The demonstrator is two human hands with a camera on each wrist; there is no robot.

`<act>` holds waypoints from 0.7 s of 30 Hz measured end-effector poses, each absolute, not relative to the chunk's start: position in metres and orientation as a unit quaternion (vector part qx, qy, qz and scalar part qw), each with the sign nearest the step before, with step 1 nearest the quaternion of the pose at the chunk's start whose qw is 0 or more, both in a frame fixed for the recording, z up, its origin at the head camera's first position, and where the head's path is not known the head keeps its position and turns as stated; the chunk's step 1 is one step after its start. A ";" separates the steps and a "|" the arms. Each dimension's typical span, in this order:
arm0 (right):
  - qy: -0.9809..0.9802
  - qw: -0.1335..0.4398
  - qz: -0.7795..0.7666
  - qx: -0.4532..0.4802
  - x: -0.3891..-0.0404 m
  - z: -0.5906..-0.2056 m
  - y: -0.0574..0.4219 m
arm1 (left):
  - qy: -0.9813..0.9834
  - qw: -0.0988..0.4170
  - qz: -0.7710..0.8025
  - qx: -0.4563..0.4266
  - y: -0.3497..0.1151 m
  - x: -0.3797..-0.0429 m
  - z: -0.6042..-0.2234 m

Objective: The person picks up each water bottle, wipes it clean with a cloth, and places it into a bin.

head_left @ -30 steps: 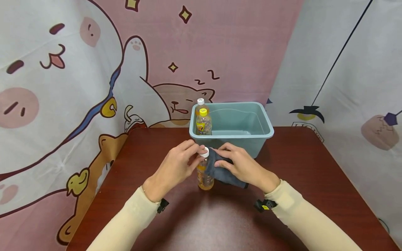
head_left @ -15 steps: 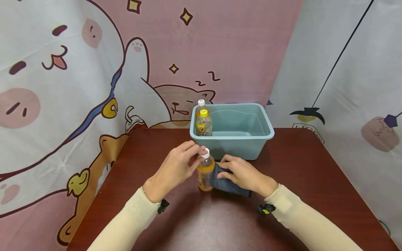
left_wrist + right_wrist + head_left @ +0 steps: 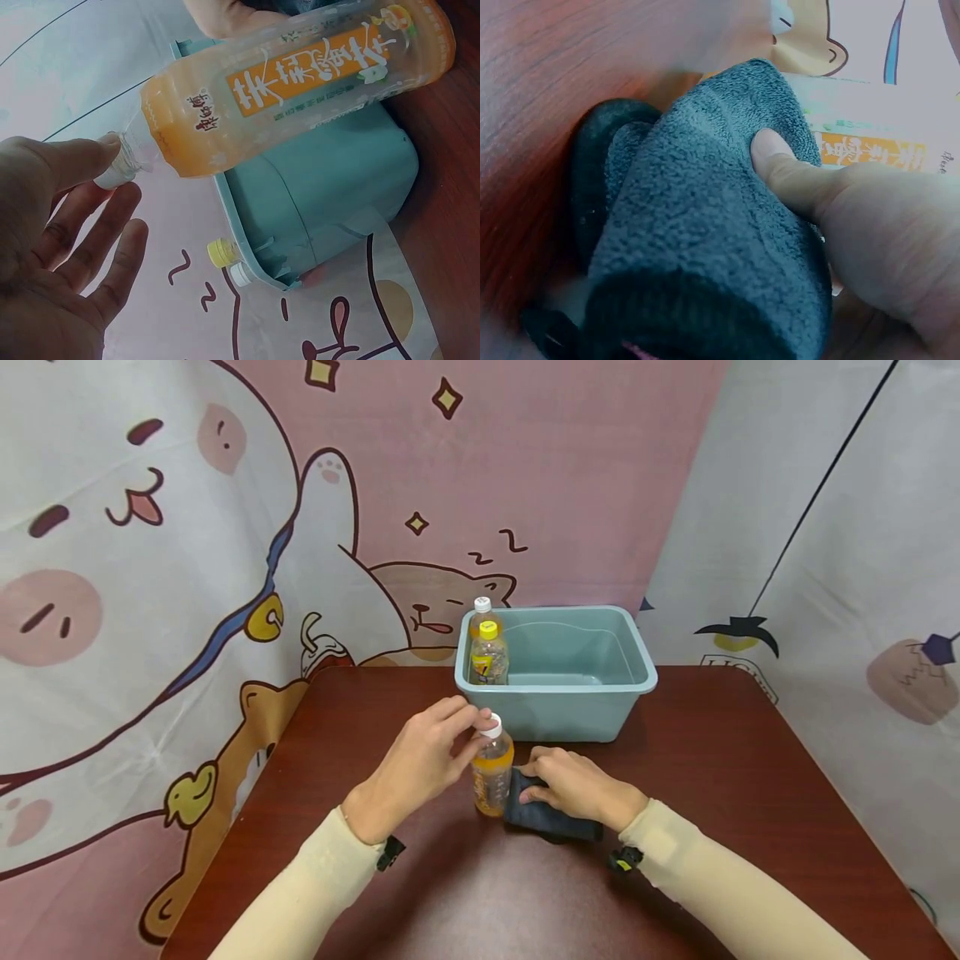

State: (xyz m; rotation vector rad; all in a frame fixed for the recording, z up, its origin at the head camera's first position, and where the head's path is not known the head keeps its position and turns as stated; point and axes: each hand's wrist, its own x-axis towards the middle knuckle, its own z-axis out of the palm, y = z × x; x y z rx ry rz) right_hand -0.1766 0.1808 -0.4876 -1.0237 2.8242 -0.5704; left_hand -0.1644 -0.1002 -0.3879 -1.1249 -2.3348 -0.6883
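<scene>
A clear plastic drink bottle [image 3: 492,781] with an orange label [image 3: 307,71] and white cap stands upright on the table. My left hand [image 3: 429,745] pinches its cap [image 3: 116,174] between thumb and fingers. Folded in my right hand [image 3: 576,783] is a fuzzy grey-blue cleaning cloth [image 3: 697,165] with a dark border. This cloth lies against the right side of the bottle, low down near its base. In the right wrist view the thumb [image 3: 772,154] presses on the cloth, while most other fingers are hidden behind it.
Just behind the bottle sits a blue-green plastic bin [image 3: 555,714]. Inside its left end stand a yellow-capped bottle [image 3: 489,662] and a white-capped bottle [image 3: 483,607]. A cartoon-printed curtain [image 3: 585,485] hangs behind the dark red-brown table [image 3: 720,760].
The right hand has slid the cloth down the bottle, from the neck to near the base, baring the orange label. The left hand keeps its pinch on the cap.
</scene>
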 end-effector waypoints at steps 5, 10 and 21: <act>0.915 0.037 -0.217 -0.337 -0.177 -0.489 0.184 | -0.848 0.227 -0.254 -0.407 -0.100 -0.164 -0.389; 0.906 0.018 -0.254 -0.339 -0.177 -0.487 0.187 | -0.847 0.227 -0.256 -0.407 -0.099 -0.164 -0.389; 0.890 -0.036 -0.318 -0.324 -0.174 -0.467 0.191 | -0.845 0.223 -0.262 -0.410 -0.099 -0.165 -0.389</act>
